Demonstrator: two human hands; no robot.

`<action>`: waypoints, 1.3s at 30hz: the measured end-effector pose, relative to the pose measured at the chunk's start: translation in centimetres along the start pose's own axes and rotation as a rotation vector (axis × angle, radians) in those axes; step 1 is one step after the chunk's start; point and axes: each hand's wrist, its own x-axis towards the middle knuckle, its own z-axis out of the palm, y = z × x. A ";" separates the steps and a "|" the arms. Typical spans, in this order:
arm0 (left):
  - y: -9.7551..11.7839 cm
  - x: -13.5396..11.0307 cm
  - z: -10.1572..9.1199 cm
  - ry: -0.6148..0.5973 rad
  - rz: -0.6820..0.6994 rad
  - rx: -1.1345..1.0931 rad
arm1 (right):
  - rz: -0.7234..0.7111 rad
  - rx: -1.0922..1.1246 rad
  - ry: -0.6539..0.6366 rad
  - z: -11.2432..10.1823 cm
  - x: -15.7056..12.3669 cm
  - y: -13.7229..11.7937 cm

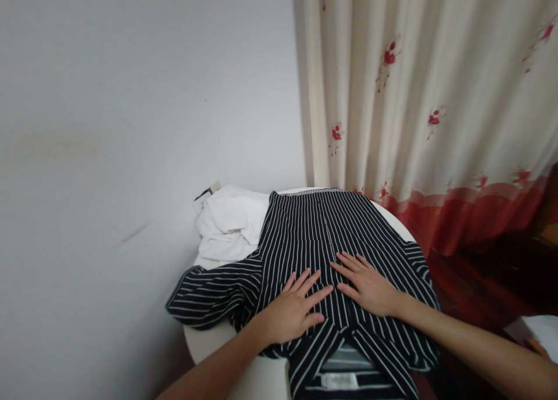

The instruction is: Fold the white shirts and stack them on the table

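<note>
A black shirt with white stripes (300,225) lies spread over a round white table (261,382), its collar toward me and its hem at the far edge. One sleeve sticks out to the left; the other hangs at the right side. My left hand (292,313) rests flat on the shirt's front, fingers spread. Beside it, my right hand (368,285) also lies flat on the fabric with its fingers apart. Neither hand grips the cloth. A pale label (340,381) shows inside the collar.
A crumpled white cloth (231,222) lies on the table at the far left, against a pale wall (152,97). Behind and to the right hangs a cream curtain (414,86) with red flowers. A white object (538,330) is at the lower right, partly cut off.
</note>
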 end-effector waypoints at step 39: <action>-15.9 -17.7 -0.5 0.932 -1.135 0.159 | -0.032 -0.023 0.026 2.3 -0.2 1.6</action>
